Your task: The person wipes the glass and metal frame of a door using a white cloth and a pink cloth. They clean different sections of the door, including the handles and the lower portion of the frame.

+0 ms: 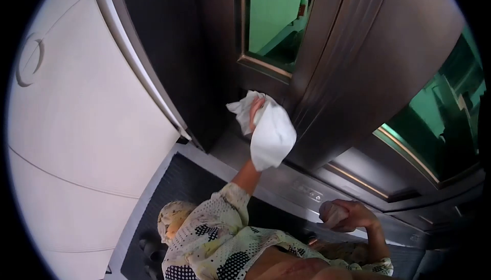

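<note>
White cloth [271, 137] bunched in left hand [255, 114] grip, pressed flat to dark metal door [327, 75] just below glass panel [273, 14], hanging lengthwise downward; right hand [348, 214] clenched low, farther right, contents indiscernible.

The scene is dimly lit, and the dark door [358, 50] is seen in low contrast. Most brightness is carried by the white wall [76, 126] at the left and by the cloth [268, 131] at centre. A green glow is admitted through the glass panes [273, 9] at top and right. Strong fisheye bending is shown, with black vignetted corners. Detail is softened throughout, most of all at the lower edge.
</note>
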Action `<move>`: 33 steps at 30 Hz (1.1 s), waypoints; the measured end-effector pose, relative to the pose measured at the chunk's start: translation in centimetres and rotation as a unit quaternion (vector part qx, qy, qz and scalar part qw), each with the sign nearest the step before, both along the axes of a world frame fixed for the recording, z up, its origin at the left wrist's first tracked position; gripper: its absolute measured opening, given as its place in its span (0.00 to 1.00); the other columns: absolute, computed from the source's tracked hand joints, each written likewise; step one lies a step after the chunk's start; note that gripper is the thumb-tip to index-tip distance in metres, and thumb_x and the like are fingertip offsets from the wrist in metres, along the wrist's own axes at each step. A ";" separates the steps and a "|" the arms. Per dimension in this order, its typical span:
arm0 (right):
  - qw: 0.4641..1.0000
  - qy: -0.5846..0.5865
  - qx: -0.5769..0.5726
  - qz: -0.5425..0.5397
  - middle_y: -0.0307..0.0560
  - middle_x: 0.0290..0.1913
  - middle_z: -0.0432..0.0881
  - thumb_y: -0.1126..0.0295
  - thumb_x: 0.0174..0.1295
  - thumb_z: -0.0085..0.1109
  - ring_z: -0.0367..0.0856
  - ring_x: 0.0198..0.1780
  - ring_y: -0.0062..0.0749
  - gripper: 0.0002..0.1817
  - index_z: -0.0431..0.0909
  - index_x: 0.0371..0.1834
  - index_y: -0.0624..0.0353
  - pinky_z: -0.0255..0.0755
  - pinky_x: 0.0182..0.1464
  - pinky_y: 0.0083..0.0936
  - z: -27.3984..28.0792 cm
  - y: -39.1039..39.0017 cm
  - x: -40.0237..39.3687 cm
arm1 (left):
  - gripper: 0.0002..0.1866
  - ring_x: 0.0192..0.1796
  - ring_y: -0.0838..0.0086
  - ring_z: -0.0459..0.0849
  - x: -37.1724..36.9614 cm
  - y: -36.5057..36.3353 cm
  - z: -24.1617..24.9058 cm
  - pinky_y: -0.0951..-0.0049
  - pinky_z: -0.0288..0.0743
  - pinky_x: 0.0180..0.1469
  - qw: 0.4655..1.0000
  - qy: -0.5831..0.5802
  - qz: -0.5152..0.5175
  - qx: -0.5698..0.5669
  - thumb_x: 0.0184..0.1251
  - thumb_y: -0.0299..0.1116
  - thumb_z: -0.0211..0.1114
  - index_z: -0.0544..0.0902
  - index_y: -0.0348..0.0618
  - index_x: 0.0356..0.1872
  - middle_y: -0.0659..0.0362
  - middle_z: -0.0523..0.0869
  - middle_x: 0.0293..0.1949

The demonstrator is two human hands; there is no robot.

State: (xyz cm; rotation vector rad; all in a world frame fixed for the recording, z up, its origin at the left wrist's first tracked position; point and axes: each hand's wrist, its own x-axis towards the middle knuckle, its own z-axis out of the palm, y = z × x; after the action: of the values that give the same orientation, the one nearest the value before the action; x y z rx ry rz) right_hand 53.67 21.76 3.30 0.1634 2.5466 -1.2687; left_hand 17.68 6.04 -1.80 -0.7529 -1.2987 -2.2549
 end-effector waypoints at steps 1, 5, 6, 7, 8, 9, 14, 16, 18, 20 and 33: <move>1.000 -0.010 0.013 -0.006 0.49 0.51 0.83 0.64 0.37 0.81 0.83 0.51 0.36 0.44 0.72 0.63 0.56 0.75 0.55 0.28 1.2 -0.2 -0.4 | 0.19 0.55 0.65 0.79 0.2 -0.4 0.1 0.64 0.76 0.57 0.996 0.061 0.062 -0.029 0.66 0.30 0.63 0.73 0.39 0.57 0.51 0.75 0.56; 0.996 -0.023 0.082 -0.012 0.51 0.53 0.82 0.64 0.37 0.81 0.83 0.52 0.41 0.45 0.71 0.64 0.56 0.75 0.56 0.31 1.4 -0.5 -1.3 | 0.21 0.61 0.57 0.77 -2.3 -2.0 0.9 0.59 0.72 0.63 0.988 0.096 0.047 0.109 0.67 0.27 0.63 0.73 0.33 0.59 0.45 0.74 0.61; 0.996 -0.036 0.075 -0.008 0.51 0.53 0.82 0.64 0.37 0.80 0.83 0.52 0.42 0.45 0.71 0.64 0.56 0.75 0.56 0.31 1.4 -0.6 -1.6 | 0.20 0.62 0.55 0.76 -1.6 -2.2 5.2 0.58 0.71 0.64 0.981 0.082 0.016 0.177 0.67 0.26 0.62 0.74 0.33 0.59 0.44 0.74 0.62; 0.996 -0.047 0.069 -0.007 0.52 0.53 0.82 0.63 0.38 0.80 0.83 0.52 0.42 0.44 0.71 0.64 0.56 0.75 0.56 0.31 1.4 -0.6 -1.8 | 0.19 0.64 0.53 0.75 -1.0 -2.4 9.5 0.57 0.69 0.65 0.966 0.071 -0.013 0.247 0.68 0.26 0.60 0.74 0.33 0.59 0.43 0.74 0.62; 0.996 -0.057 0.063 -0.007 0.52 0.53 0.82 0.63 0.38 0.80 0.82 0.52 0.43 0.44 0.71 0.64 0.56 0.75 0.56 0.31 1.1 -0.6 -1.8 | 0.19 0.65 0.51 0.73 -2.6 -1.8 11.3 0.56 0.68 0.66 0.973 0.130 0.074 0.176 0.70 0.28 0.59 0.73 0.34 0.60 0.42 0.73 0.62; 0.996 -0.072 0.045 -0.005 0.53 0.54 0.82 0.61 0.40 0.79 0.82 0.52 0.44 0.43 0.70 0.65 0.53 0.75 0.56 0.32 -0.4 0.2 -1.4 | 0.20 0.66 0.49 0.72 -4.1 -1.1 13.2 0.56 0.66 0.67 0.961 0.185 0.167 0.118 0.71 0.31 0.57 0.73 0.35 0.61 0.42 0.73 0.62; 0.990 -0.110 0.091 -0.002 0.50 0.53 0.82 0.62 0.37 0.80 0.82 0.53 0.39 0.44 0.71 0.64 0.52 0.73 0.56 0.29 -0.4 0.0 -1.2 | 0.31 0.73 0.46 0.60 -8.7 0.0 8.3 0.49 0.54 0.71 0.846 0.204 0.340 -0.356 0.65 0.36 0.63 0.65 0.35 0.66 0.42 0.64 0.69; 0.991 -0.116 0.052 -0.030 0.49 0.52 0.83 0.62 0.36 0.80 0.82 0.53 0.39 0.44 0.72 0.63 0.52 0.74 0.56 0.29 -0.9 0.3 -1.0 | 0.29 0.65 0.46 0.70 -6.3 0.5 8.9 0.48 0.59 0.67 0.879 0.191 0.305 -0.312 0.62 0.36 0.64 0.68 0.35 0.62 0.43 0.72 0.62; 0.988 -0.118 0.097 -0.009 0.51 0.52 0.83 0.60 0.38 0.78 0.83 0.52 0.43 0.44 0.70 0.65 0.48 0.75 0.54 0.33 1.4 -0.8 -1.9 | 0.28 0.60 0.45 0.74 -3.2 0.9 8.7 0.49 0.62 0.64 0.913 0.184 0.234 -0.281 0.61 0.34 0.66 0.69 0.36 0.61 0.43 0.75 0.57; 0.991 -0.111 0.080 -0.005 0.51 0.52 0.83 0.60 0.39 0.78 0.82 0.52 0.42 0.44 0.70 0.65 0.48 0.74 0.55 0.33 1.1 -0.7 -2.3 | 0.27 0.59 0.52 0.75 -1.4 1.9 7.6 0.59 0.70 0.59 0.946 0.192 0.195 -0.177 0.61 0.27 0.67 0.68 0.35 0.61 0.43 0.74 0.56; 0.987 -0.113 0.117 0.005 0.50 0.55 0.81 0.59 0.41 0.79 0.81 0.55 0.41 0.45 0.68 0.67 0.49 0.73 0.59 0.33 0.8 -0.9 -2.9 | 0.26 0.65 0.47 0.67 0.8 3.2 9.3 0.49 0.63 0.64 0.910 0.319 0.210 -0.164 0.58 0.30 0.71 0.71 0.39 0.56 0.43 0.68 0.60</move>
State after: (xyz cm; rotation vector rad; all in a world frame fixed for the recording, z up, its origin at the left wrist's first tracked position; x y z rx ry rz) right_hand 50.78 20.89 4.05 0.3239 2.4863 -0.8885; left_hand 18.47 9.21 7.52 -1.0863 -1.3419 -1.3006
